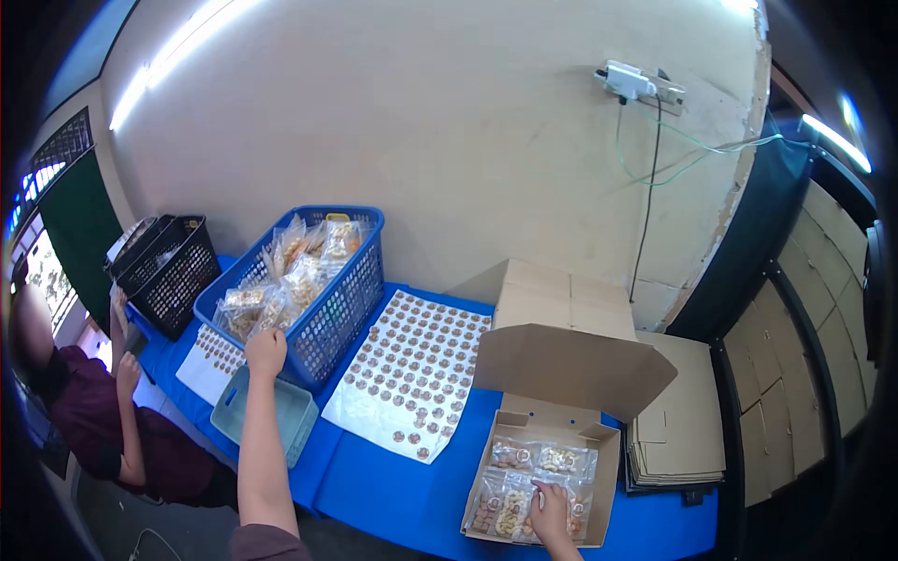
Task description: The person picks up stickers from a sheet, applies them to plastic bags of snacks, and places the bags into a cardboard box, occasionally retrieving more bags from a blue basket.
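My left hand [266, 352] reaches out to the near rim of the blue basket [348, 304]. Its fingers are curled and its back is turned to me, so I cannot tell whether it is closed on anything. The basket stands on the blue worktop [393, 486] against the wall, and clear snack packets [299, 266] are heaped inside it. Just under my left forearm a small teal tray [281, 416] sits at the worktop's front edge, touching the basket's lower corner.

My right hand [550, 511] is down in the open cardboard box [608, 467] at the worktop's front right. The fingers are stretched out and rest on the filled packets [547, 460] that lie flat in rows on the box's floor. The hand is open and not closed round any of them. The box's lid flap [571, 366] stands up behind it.

Between basket and box lies a sheet of round stickers [412, 369], and a second sticker sheet [213, 353] shows left of the basket. A closed carton [561, 294] stands behind the open box, and a stack of flat cardboard [683, 425] is to its right. A black basket [168, 271] sits at the far left end. Another person [94, 416] is beside the worktop there.
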Demonstrator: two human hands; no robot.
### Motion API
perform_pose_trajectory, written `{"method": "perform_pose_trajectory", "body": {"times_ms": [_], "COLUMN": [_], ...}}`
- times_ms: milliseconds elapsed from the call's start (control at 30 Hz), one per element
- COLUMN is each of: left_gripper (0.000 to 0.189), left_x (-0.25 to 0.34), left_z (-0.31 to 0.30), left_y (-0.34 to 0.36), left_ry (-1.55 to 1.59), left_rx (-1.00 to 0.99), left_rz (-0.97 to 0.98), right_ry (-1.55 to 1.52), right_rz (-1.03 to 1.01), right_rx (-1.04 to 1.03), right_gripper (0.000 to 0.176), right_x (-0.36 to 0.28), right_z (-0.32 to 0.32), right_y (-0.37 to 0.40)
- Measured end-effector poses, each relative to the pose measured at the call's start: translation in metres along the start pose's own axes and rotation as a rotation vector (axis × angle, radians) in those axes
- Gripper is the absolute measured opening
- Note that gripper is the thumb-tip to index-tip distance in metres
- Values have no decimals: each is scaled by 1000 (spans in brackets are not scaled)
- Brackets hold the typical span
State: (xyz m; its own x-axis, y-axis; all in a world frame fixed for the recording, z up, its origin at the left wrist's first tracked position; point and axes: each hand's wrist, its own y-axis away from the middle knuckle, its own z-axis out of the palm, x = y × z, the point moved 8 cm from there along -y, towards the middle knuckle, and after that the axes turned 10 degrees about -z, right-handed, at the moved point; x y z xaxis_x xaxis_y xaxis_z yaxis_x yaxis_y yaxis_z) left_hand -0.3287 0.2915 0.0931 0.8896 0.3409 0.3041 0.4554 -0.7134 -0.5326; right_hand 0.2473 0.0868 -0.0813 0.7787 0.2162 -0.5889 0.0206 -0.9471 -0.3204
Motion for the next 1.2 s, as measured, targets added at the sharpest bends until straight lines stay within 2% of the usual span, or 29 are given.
{"method": "perform_pose_trajectory", "body": {"times_ms": [100,200,300,367,467,500,600,667,700,733,767,800,833,900,967,1067,1100,1167,1200], "left_gripper": [32,30,26,21,16,14,15,17,18,18,18,18,18,19,19,27,27,28,28], "left_x": [4,8,2,10,8,7,5,2,-2,-15,-34,-51,-65,-107,-118,-105,-105,-112,-115], "left_z": [0,-7,-4,-12,-18,-16,-13,-13,-19,-26,-22,-12,-6,0,5,13,13,17,18], "left_y": [2,3,7,10,9,8,4,1,-3,-13,-27,-39,-56,-94,-105,-99,-100,-100,-98], "left_ry": [-27,30,71,114,190,203,236,324,390,401,498,591,598,678,607,364,376,449,457], "left_rx": [-9,-3,-5,-58,-65,-63,-80,-144,-169,-182,-343,-501,-506,-335,-275,-459,-463,-507,-503], "left_rz": [7,34,92,163,175,186,246,321,348,338,201,63,56,-84,-30,52,53,-7,-21], "right_ry": [-95,-301,-363,-372,-408,-328,-249,-448,-427,-478,-533,-414,-404,-376,-450,-541,-594,-558,-550], "right_rz": [-72,37,-19,17,-58,-74,-24,179,189,262,328,266,265,240,220,145,133,-87,-97], "right_rx": [65,152,205,192,295,304,380,418,411,356,305,286,282,341,368,283,220,144,134], "right_gripper": [20,18,18,18,20,21,19,16,16,16,16,16,16,16,16,16,17,19,19], "right_x": [-19,-31,-50,-97,-150,-166,-201,-202,-215,-223,-230,-241,-251,-272,-291,-348,-369,-416,-428], "right_z": [7,22,50,39,38,38,62,100,109,126,142,146,151,152,163,191,208,230,239], "right_y": [-16,-24,-35,-58,-83,-92,-108,-98,-94,-90,-89,-92,-99,-114,-136,-169,-174,-182,-184]}}
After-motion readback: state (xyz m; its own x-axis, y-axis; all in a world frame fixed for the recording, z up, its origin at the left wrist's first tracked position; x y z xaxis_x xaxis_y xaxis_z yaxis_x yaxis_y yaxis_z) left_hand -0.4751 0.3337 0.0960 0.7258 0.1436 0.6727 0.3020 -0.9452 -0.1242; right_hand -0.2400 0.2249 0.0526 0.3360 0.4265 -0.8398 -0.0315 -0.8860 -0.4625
